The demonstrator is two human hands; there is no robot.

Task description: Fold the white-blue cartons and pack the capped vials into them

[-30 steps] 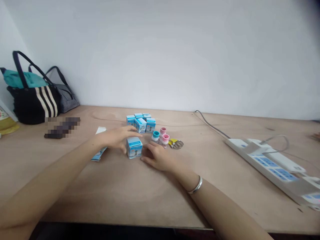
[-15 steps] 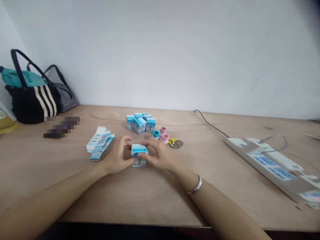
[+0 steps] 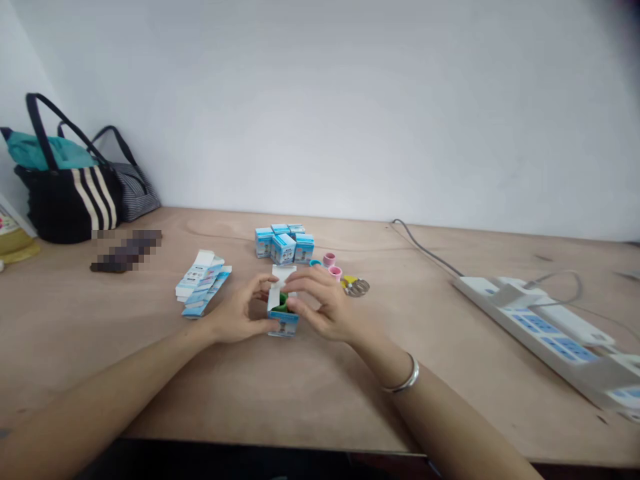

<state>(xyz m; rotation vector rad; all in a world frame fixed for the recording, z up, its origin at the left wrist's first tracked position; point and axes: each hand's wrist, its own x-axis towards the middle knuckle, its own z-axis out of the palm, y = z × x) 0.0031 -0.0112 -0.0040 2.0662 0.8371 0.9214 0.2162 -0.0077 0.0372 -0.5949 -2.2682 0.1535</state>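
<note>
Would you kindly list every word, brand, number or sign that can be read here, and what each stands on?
No text is legible; printing shows only as follows:
Open box: print too small and blurred.
Standing boxes: print too small.
Flattened cartons: print too small.
Label on the container at the left edge: blurred.

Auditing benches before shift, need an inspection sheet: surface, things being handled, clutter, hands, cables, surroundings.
Surface: wooden table, few dark marks.
Things handled: open box, flaps raised, green item inside; box cluster beyond; flat cartons left.
Clutter: pink-rimmed containers, yellow-and-metal pieces, obscured dark item.
Hands: left hand holds the open box's left side; right hand has fingers at its opening, contact unclear.
Cables: grey cable runs to power strip.
Surroundings: pale wall; black bag, striped bag at left.
</note>
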